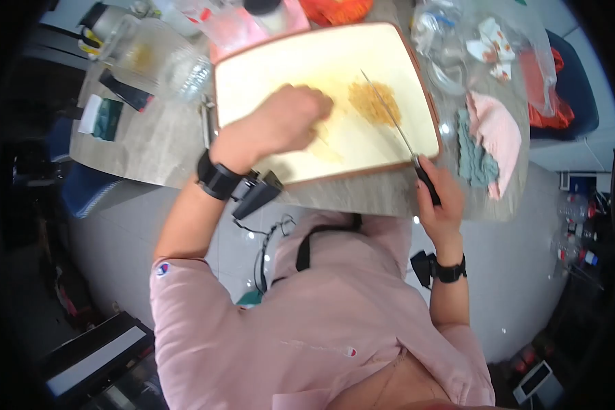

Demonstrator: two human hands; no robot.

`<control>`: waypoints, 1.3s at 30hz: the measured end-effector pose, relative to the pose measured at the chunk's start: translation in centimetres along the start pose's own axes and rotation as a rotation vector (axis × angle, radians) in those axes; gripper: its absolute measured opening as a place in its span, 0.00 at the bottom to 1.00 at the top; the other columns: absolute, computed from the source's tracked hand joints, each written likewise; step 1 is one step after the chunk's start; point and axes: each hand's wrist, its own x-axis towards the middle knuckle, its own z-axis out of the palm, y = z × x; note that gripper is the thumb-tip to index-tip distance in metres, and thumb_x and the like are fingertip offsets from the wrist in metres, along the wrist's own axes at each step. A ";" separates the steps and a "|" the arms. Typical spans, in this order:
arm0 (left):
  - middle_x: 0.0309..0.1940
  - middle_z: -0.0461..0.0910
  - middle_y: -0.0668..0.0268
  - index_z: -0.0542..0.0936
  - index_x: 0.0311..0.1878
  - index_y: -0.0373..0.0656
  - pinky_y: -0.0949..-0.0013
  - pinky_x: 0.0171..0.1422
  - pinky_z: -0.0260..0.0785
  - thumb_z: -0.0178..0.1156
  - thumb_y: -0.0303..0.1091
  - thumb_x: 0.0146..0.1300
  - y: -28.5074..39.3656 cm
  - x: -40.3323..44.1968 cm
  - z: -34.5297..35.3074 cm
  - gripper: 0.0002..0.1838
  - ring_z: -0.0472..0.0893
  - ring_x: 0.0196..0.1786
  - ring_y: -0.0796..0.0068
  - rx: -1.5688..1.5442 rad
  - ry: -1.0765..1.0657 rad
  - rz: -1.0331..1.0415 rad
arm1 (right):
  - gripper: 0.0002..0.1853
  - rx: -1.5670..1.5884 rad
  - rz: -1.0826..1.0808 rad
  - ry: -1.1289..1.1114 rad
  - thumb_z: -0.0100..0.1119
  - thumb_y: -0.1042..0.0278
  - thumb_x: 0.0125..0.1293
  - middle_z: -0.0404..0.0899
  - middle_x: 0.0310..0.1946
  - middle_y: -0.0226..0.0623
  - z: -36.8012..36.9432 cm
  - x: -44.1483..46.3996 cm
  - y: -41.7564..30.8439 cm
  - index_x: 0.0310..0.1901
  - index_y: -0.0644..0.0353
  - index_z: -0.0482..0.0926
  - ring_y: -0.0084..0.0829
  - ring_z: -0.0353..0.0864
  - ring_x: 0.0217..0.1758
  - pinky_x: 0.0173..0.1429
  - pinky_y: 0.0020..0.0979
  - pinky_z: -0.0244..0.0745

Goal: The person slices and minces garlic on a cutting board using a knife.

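My right hand (441,198) is wrapped round the black handle of a knife (403,140). The narrow blade slants up and to the left, its middle passing over a pile of finely chopped yellow-brown food (372,102). At the left half of the cream cutting board (253,78), my left hand (294,117) is curled closed over the surface, slightly blurred; whatever its fingers may hold is hidden. Beside those fingers lie thin pale yellow scraps (326,147), too indistinct to name. The board has a brown rim and lies near the table's front edge.
Right of the board, a green cloth (475,154) and a pink cloth (497,133) lie on the grey table (147,147). Clear plastic containers (188,72), a black-and-red object (126,90) and a small dark green-and-white packet (101,117) lie on the left. A dark-lidded jar (270,15) stands behind the board.
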 end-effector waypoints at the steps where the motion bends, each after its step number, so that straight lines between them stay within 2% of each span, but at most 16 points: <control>1: 0.39 0.80 0.52 0.79 0.39 0.37 0.52 0.51 0.73 0.63 0.24 0.48 -0.4 -0.1 0.4 0.13 0.80 0.46 0.48 -0.012 0.041 0.050 | 0.23 -0.005 -0.006 0.010 0.63 0.83 0.61 0.78 0.31 0.42 0.0 -0.2 0.1 0.59 0.61 0.82 0.39 0.77 0.31 0.36 0.34 0.72; 2: 0.37 0.79 0.51 0.78 0.37 0.37 0.51 0.51 0.73 0.63 0.25 0.48 -0.5 -0.2 0.4 0.11 0.80 0.45 0.46 0.003 0.069 0.081 | 0.22 -0.003 -0.015 0.029 0.63 0.83 0.61 0.79 0.31 0.42 0.3 -0.3 0.2 0.58 0.61 0.82 0.40 0.78 0.31 0.36 0.34 0.72; 4: 0.34 0.78 0.50 0.75 0.33 0.37 0.48 0.50 0.73 0.61 0.27 0.48 -0.1 0.1 0.4 0.09 0.79 0.43 0.44 0.042 0.016 0.004 | 0.22 0.029 -0.027 0.046 0.62 0.83 0.61 0.79 0.33 0.43 0.4 0.0 -0.1 0.58 0.61 0.82 0.41 0.78 0.32 0.37 0.35 0.73; 7: 0.33 0.79 0.51 0.77 0.33 0.37 0.49 0.49 0.73 0.61 0.28 0.50 0.6 0.4 0.2 0.08 0.80 0.42 0.46 0.076 -0.002 -0.030 | 0.23 0.023 0.054 -0.008 0.62 0.83 0.61 0.80 0.34 0.43 0.0 -0.2 -0.3 0.59 0.61 0.82 0.41 0.79 0.33 0.37 0.35 0.74; 14: 0.32 0.78 0.50 0.76 0.33 0.35 0.51 0.49 0.73 0.59 0.27 0.53 0.5 0.1 1.5 0.06 0.80 0.42 0.46 0.007 0.127 -0.013 | 0.23 0.006 0.003 0.028 0.62 0.83 0.61 0.80 0.34 0.44 0.1 -0.1 -0.4 0.59 0.61 0.81 0.41 0.80 0.33 0.38 0.34 0.74; 17: 0.33 0.81 0.49 0.78 0.35 0.33 0.53 0.50 0.75 0.57 0.23 0.53 1.1 0.2 0.7 0.06 0.82 0.41 0.47 0.053 0.116 -0.012 | 0.22 0.004 -0.005 0.037 0.62 0.83 0.61 0.80 0.34 0.44 0.2 -0.1 -0.3 0.59 0.61 0.81 0.41 0.80 0.33 0.38 0.34 0.75; 29: 0.31 0.81 0.52 0.79 0.31 0.35 0.53 0.46 0.75 0.59 0.24 0.51 1.7 0.2 1.1 0.04 0.83 0.40 0.50 0.140 0.192 0.011 | 0.22 -0.013 0.006 0.024 0.61 0.84 0.60 0.80 0.34 0.45 0.2 0.0 -0.3 0.58 0.63 0.81 0.42 0.80 0.33 0.38 0.35 0.74; 32: 0.31 0.80 0.52 0.79 0.32 0.36 0.52 0.46 0.75 0.58 0.24 0.52 1.4 0.2 1.4 0.04 0.82 0.39 0.49 0.102 0.302 -0.003 | 0.23 -0.005 0.021 0.008 0.61 0.84 0.60 0.80 0.34 0.45 0.2 -0.1 -0.2 0.58 0.64 0.81 0.42 0.80 0.34 0.38 0.36 0.74; 35: 0.35 0.80 0.53 0.82 0.38 0.37 0.52 0.47 0.74 0.56 0.25 0.54 1.9 -0.8 1.2 0.09 0.81 0.41 0.49 -0.123 0.264 -0.057 | 0.23 0.002 0.026 0.003 0.61 0.84 0.60 0.80 0.35 0.45 0.2 -0.1 -0.1 0.58 0.64 0.81 0.43 0.80 0.34 0.39 0.36 0.74; 39: 0.34 0.79 0.54 0.82 0.41 0.38 0.51 0.47 0.73 0.56 0.26 0.55 3.0 -2.1 1.9 0.11 0.80 0.41 0.48 -0.208 0.118 -0.057 | 0.23 -0.005 0.011 -0.009 0.60 0.85 0.60 0.80 0.35 0.45 0.1 0.0 -0.2 0.59 0.65 0.80 0.43 0.80 0.34 0.38 0.36 0.74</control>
